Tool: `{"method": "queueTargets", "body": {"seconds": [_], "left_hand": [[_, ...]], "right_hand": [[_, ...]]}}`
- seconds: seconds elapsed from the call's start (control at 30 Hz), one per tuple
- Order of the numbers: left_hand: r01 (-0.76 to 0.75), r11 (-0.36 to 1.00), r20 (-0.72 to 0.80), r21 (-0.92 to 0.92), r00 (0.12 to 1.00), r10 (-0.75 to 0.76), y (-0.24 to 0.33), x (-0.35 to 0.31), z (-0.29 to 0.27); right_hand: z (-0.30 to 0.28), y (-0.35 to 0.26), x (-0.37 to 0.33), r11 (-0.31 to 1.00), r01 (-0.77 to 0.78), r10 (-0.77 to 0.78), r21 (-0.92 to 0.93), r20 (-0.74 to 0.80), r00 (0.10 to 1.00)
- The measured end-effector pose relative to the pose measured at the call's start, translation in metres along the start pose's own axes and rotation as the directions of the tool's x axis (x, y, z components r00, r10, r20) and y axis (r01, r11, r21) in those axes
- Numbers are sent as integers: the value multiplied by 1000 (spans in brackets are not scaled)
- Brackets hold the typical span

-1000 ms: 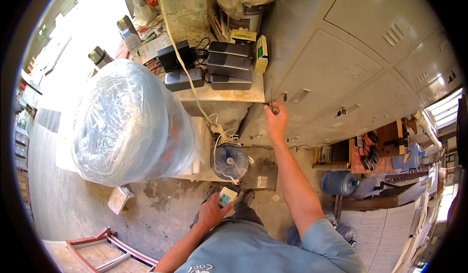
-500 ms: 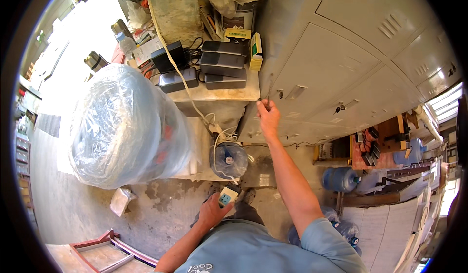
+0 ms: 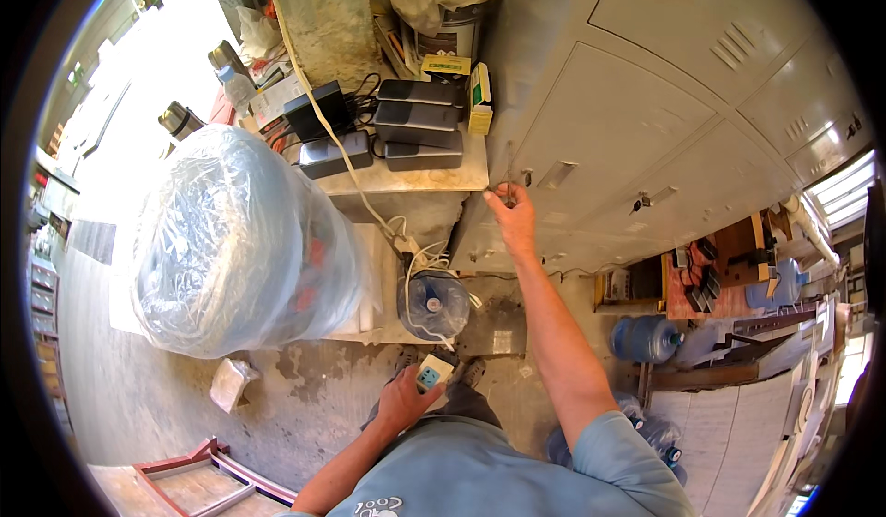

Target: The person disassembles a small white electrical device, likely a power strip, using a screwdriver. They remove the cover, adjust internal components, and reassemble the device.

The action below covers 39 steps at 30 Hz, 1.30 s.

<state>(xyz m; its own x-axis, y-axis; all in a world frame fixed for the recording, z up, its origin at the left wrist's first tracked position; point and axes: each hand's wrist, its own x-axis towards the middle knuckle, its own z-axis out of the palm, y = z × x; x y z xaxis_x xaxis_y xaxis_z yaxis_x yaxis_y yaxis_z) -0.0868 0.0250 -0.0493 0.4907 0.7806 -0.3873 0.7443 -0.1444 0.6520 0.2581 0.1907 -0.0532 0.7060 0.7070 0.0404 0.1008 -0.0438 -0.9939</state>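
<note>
My left hand (image 3: 401, 401) grips a white power strip (image 3: 432, 373) with blue-green socket faces, low in front of my body. A pale cord runs from the strip past a clear blue water jug (image 3: 434, 306) on the floor. My right arm reaches forward, and my right hand (image 3: 513, 216) is closed in a pinch beside the grey metal locker (image 3: 609, 129), near the table corner. Something small and dark shows at its fingertips, too little to name. A thin dark upright line appears just above the fingers; whether it is held or part of the locker, I cannot tell.
On the table (image 3: 406, 177) lie several black power adapters (image 3: 420, 134) and a yellow-white box (image 3: 480, 99). A large plastic-wrapped cylinder (image 3: 231, 240) stands at the left. More water jugs (image 3: 643, 339) are at the right. Keys (image 3: 640, 203) hang in a locker door.
My right hand has shifted slightly right and its wrist has turned a little, with the fingers still pinched. The left hand stays on the power strip.
</note>
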Motion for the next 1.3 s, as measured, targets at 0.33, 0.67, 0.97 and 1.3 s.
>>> {"method": "queueTargets", "body": {"seconds": [0.33, 0.67, 0.97, 1.3], "left_hand": [[-44, 999, -7, -10, 999, 44, -5, 1, 9], [-57, 996, 93, -69, 994, 63, 22, 18, 1], [-245, 963, -35, -111, 970, 242, 63, 28, 13], [-379, 924, -56, 47, 923, 381, 87, 17, 29]], "right_hand": [[-23, 26, -59, 987, -160, 160, 12, -142, 977], [-138, 96, -229, 886, -460, 457, 47, -242, 856], [-159, 31, -334, 710, -602, 679, 365, -132, 722], [-115, -49, -310, 870, -454, 484, 191, -159, 861]]}}
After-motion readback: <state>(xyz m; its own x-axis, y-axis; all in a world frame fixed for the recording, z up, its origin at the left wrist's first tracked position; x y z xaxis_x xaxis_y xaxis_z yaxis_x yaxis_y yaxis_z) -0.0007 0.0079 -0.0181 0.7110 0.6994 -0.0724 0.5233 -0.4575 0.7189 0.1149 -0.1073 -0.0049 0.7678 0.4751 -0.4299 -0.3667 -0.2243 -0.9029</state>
